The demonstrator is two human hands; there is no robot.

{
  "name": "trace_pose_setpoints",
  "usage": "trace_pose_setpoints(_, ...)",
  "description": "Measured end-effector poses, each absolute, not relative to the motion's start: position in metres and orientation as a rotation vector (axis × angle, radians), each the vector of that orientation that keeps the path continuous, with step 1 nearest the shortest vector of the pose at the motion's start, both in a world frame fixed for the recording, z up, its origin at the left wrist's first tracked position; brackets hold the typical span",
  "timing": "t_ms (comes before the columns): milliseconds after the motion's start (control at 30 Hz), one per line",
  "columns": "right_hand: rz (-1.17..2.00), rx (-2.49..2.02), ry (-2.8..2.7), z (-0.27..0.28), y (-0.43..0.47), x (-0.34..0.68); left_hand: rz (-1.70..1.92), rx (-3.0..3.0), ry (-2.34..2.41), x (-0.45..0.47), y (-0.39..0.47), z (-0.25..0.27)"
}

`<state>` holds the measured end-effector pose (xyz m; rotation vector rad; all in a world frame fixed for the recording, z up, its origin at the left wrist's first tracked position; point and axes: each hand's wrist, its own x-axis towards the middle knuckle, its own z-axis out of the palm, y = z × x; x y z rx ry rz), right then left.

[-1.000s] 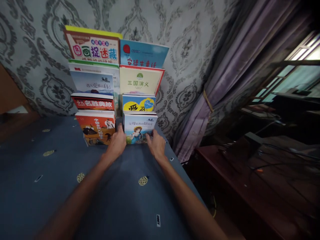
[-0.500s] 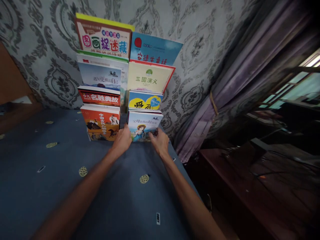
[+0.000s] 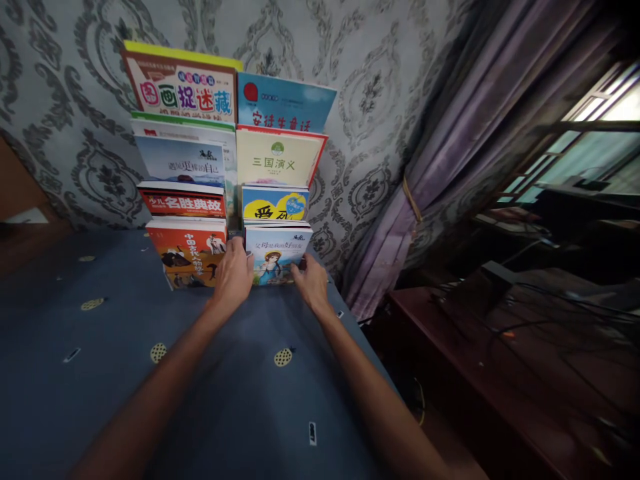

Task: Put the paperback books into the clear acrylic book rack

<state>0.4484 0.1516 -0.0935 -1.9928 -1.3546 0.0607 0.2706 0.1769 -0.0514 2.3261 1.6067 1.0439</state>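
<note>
A pale-blue book with a girl in a hat on its cover (image 3: pixel 279 257) stands upright at the front of the right column of books. My left hand (image 3: pixel 234 272) grips its left edge, fingers curled and partly hidden. At the lower right edge, my right hand (image 3: pixel 311 281) has its thumb in front and its fingers round the side. Directly behind stands a blue-and-yellow book (image 3: pixel 274 203), then a cream book (image 3: pixel 274 157) and a teal book (image 3: pixel 287 100). Left of my left hand is an orange book (image 3: pixel 187 257) heading the other column.
Behind the orange book rise a red book (image 3: pixel 183 202), a blue-white book (image 3: pixel 183 160) and a brown book with a yellow edge (image 3: pixel 185 83). The blue patterned cloth (image 3: pixel 225 400) covers the surface. A purple curtain (image 3: pixel 385 247) and a dark red desk with cables (image 3: pixel 450 347) are at right.
The view has shifted, so the books and both hands appear further left. Both hands stay at the sides of the girl-cover book, the left hand's fingers slightly higher on its edge.
</note>
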Motion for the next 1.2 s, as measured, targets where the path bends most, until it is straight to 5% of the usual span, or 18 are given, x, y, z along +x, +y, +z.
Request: trace_pose_setpoints(1200, -0.007, -1.807, -1.347, -0.116, 0.165, 0.454, 1.156, 2.376, 1.486, 0.284, 0.199, -0.012)
